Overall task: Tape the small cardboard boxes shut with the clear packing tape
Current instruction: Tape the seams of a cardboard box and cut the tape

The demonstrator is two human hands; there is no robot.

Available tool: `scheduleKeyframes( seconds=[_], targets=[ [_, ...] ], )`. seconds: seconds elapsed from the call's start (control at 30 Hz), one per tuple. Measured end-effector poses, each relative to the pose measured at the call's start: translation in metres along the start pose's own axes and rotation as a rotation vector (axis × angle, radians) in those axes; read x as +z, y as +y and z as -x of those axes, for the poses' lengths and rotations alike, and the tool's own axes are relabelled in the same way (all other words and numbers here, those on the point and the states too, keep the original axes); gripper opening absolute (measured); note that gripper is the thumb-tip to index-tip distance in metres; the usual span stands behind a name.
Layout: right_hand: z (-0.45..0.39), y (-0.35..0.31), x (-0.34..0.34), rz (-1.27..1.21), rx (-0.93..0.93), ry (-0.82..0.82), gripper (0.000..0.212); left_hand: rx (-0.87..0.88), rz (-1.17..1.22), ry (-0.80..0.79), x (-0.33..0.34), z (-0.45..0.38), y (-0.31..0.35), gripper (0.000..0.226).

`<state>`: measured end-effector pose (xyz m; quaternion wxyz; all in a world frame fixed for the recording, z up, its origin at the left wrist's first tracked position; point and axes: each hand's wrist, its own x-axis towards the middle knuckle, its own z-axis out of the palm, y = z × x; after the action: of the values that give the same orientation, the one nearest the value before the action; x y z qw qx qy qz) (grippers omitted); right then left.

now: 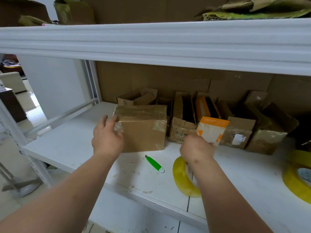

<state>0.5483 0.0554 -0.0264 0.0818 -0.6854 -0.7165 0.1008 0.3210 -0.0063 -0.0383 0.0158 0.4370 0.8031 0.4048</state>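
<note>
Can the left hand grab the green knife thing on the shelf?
Probably yes. The left hand rests open against the taped box, holding nothing, and the green cutter lies on the white shelf just below and to its right, with nothing lying between them. The right hand is busy with the tape roll.

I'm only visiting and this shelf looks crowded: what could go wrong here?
The green utility knife lies loose between the forearms; a sleeve-less arm could brush it. The tape roll hangs round the right hand's wrist and might snag. The left hand could nudge the taped box into the open boxes.
</note>
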Motion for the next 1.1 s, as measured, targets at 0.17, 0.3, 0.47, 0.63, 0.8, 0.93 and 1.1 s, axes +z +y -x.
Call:
scheduleKeyframes(
  seconds=[0.17, 0.3, 0.47, 0.63, 0.8, 0.93, 1.1],
  targets=[
    [-0.011, -0.006, 0.019, 0.071, -0.022, -0.014, 0.015, 0.009, 0.122, -0.075, 0.003, -0.007, -0.017, 0.056],
    [-0.022, -0.022, 0.031, 0.008, -0.124, 0.08, 0.029, 0.077, 0.133, -0.016, 0.002, -0.017, -0.022, 0.04],
    [-0.023, -0.063, 0.035, -0.433, -0.266, 0.272, 0.068, 0.14, 0.073, 0.01, -0.001, -0.032, -0.037, 0.032],
    [-0.032, -0.086, 0.049, -0.728, -0.161, 0.179, 0.089, 0.293, 0.015, -0.017, -0.005, -0.052, -0.048, 0.03],
    [-0.04, -0.089, 0.052, -0.834, -0.118, 0.207, 0.095, 0.35, 0.059, -0.121, 0.0, -0.065, -0.055, 0.047],
    [-0.041, -0.087, 0.057, -0.856, -0.128, 0.198, 0.083, 0.345, 0.12, -0.121, 0.008, -0.072, -0.06, 0.05],
    [-0.044, -0.089, 0.057, -0.862, -0.09, 0.2, 0.079, 0.373, 0.201, -0.082, 0.006, -0.081, -0.065, 0.04]
  ],
)
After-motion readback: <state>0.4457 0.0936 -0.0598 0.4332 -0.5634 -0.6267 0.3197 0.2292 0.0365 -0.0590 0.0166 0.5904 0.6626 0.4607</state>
